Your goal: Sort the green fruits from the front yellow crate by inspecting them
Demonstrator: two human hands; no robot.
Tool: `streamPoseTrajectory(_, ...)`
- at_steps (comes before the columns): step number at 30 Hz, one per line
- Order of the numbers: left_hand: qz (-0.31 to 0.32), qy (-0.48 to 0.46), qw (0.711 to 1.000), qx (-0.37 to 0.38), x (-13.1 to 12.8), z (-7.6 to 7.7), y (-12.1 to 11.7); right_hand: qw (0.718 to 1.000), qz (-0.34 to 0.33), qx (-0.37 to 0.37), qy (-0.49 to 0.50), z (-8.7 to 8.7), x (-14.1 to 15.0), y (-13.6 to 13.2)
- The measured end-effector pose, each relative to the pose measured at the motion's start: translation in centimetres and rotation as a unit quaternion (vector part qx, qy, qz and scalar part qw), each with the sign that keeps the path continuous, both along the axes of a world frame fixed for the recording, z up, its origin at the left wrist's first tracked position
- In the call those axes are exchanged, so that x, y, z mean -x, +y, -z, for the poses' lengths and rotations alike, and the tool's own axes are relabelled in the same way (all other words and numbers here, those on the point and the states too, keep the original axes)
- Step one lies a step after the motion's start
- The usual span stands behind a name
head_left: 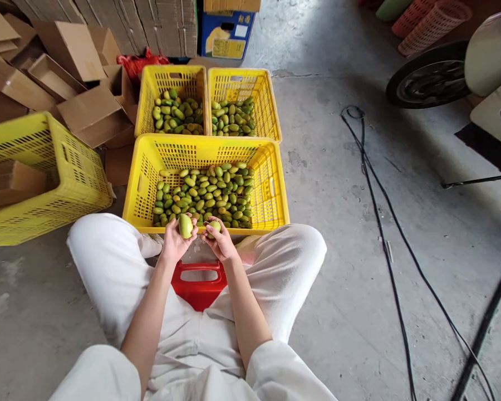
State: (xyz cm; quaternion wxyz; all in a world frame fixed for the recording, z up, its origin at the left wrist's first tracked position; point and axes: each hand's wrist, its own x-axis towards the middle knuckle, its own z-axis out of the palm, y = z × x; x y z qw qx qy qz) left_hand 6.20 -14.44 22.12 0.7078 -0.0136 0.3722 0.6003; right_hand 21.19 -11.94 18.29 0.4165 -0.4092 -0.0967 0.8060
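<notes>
My left hand (176, 240) is closed around a green mango (185, 226), palm turned up. In my right hand (219, 243) is a second green mango (213, 227), partly covered by my fingers. The two hands are close together but apart, over the near edge of a yellow crate (205, 143). Many small green and yellowish mangoes (209, 192) lie loose on that crate's bottom. Behind it, side by side, stand a left yellow crate (143, 108) and a right yellow crate (270, 108), both holding more mangoes.
Below my hands is a red stool (198, 292) between my legs. On the left, a tilted yellow crate (77, 161) holds cardboard, with a heap of cardboard boxes (86, 111) behind. Black cables (384, 223) cross the floor at right, near a vehicle's wheel (430, 78).
</notes>
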Motion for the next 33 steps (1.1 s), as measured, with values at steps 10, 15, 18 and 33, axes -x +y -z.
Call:
streamPoseTrajectory(10,-0.057,0.041,0.997,0.044,-0.1,1.6,0.0,0.997,0.019,-0.027,0.066,-0.1,-0.1,0.3)
streamPoseTrajectory(15,-0.007,0.033,0.999,0.011,0.4,1.4,-0.2,1.0,0.02,-0.02,0.008,-0.3,-0.1,0.0)
streamPoseTrajectory(18,-0.003,0.035,0.999,0.026,0.3,1.1,-0.2,0.999,0.002,-0.031,0.01,-0.5,-0.1,-0.2)
streamPoseTrajectory(33,-0.025,0.067,0.997,0.028,0.1,1.5,-0.1,0.997,0.051,-0.057,0.028,-1.2,-0.1,0.2)
